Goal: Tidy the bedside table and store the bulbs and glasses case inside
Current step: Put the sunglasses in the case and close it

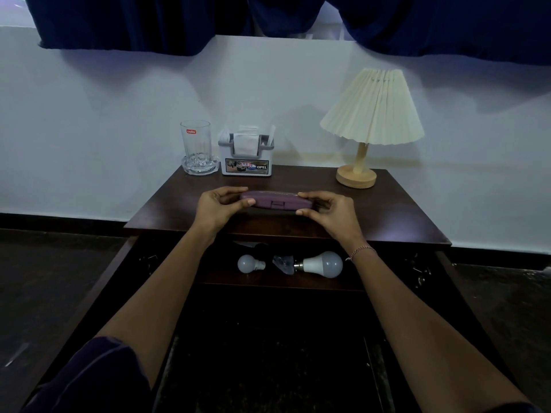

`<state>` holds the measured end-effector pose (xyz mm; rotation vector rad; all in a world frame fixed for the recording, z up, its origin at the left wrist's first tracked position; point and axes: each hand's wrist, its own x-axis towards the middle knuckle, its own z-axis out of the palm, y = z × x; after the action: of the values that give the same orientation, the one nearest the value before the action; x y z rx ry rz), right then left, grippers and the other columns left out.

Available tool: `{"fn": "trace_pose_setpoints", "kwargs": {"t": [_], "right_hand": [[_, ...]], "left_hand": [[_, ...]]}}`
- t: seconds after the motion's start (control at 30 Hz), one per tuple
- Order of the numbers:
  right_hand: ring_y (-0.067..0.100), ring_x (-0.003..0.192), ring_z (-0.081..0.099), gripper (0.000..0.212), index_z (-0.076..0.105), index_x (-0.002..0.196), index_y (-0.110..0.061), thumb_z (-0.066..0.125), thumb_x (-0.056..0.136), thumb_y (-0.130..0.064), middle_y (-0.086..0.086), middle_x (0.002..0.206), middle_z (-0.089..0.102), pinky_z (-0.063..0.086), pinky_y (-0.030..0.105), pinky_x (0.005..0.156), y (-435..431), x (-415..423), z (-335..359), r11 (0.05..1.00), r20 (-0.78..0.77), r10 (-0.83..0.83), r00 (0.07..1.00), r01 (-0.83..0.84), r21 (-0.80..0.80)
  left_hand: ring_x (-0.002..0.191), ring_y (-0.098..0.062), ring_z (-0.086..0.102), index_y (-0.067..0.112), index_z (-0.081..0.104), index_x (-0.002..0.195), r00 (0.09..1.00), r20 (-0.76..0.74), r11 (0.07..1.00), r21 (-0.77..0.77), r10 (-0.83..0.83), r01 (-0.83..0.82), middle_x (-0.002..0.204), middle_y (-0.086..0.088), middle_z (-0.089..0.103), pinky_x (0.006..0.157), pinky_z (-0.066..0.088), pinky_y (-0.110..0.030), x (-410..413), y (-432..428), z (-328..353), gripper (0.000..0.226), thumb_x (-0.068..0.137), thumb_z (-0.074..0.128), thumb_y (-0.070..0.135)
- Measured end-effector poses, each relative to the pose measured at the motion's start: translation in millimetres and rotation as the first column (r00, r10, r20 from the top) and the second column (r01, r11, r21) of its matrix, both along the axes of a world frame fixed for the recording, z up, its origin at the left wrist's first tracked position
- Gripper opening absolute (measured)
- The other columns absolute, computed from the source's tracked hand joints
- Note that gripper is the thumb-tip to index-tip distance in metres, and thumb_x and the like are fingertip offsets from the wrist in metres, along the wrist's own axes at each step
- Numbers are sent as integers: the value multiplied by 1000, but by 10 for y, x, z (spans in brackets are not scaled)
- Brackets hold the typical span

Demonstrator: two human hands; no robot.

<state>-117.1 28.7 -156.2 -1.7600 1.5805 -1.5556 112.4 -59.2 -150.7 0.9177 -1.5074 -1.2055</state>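
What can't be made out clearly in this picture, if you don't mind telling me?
Head view: the closed glasses case hides its contents; the left hand and right hand cover its ends.
Head view: the table top hides the back of the shelf.
Head view: the clear item between the small bulb and large bulb is too dim to identify.
Head view: the napkin holder has fine print too small to read.

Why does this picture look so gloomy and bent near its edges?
Head view: dim bluish light, the lamp unlit; the wide-angle lens bows the curtains; the open compartment is nearly black, with the small bulb and large bulb showing pale; the glasses case, held by the left hand and right hand, is fairly sharp.
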Motion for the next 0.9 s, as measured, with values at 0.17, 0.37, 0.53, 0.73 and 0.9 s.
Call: {"fn": "trace_pose_setpoints", "kwargs": {"t": [0.17, 0.37, 0.53, 0.73, 0.9], "right_hand": [[2, 98, 64, 40, 70, 106, -16, 81, 68, -14, -3, 103, 68, 51, 15, 89, 3, -1, 0, 1000, -19, -8, 1000, 8, -13], [7, 102, 64, 39, 70, 105, -15, 81, 67, -13, 0, 104, 69, 52, 20, 91, 6, 1, -17, 999, -28, -13, 1000, 12, -40], [-3, 95, 65, 36, 71, 99, -16, 82, 65, -11, -6, 97, 70, 51, 13, 85, 11, 16, -30, 998, 1, 2, 1000, -2, -62], [2, 93, 64, 36, 70, 99, -7, 82, 65, -5, 4, 98, 69, 50, 10, 82, 95, 79, -10, 995, 40, 16, 999, -12, -103], [5, 103, 64, 39, 69, 101, -6, 81, 65, -4, 5, 107, 68, 50, 15, 88, 381, 281, -122, 985, 154, 43, 987, -16, -172]], "left_hand": [[80, 4, 67, 23, 71, 92, 1000, 11, 1000, -3, -2, 2, 88, 4, 71, 69, 50, -5, 2, -18, -9, 29, 68, 80, 11], [80, 4, 67, 28, 72, 87, 1000, 6, 1000, -22, -3, 3, 89, 6, 72, 71, 50, -6, 9, -80, -49, 28, 65, 81, 14], [80, -1, 67, 30, 73, 85, 999, 21, 997, -71, 28, -26, 88, 6, 72, 72, 51, -9, 25, -71, -72, 27, 63, 83, 18], [82, -10, 64, 18, 71, 99, 998, 36, 992, -113, 59, -55, 93, -6, 70, 77, 52, -15, 58, 69, -51, 36, 65, 82, 15], [69, 4, 67, 12, 70, 102, 998, -28, 991, -121, 58, -61, 76, 6, 73, 67, 50, -7, 264, 473, -105, 39, 65, 81, 6]]}}
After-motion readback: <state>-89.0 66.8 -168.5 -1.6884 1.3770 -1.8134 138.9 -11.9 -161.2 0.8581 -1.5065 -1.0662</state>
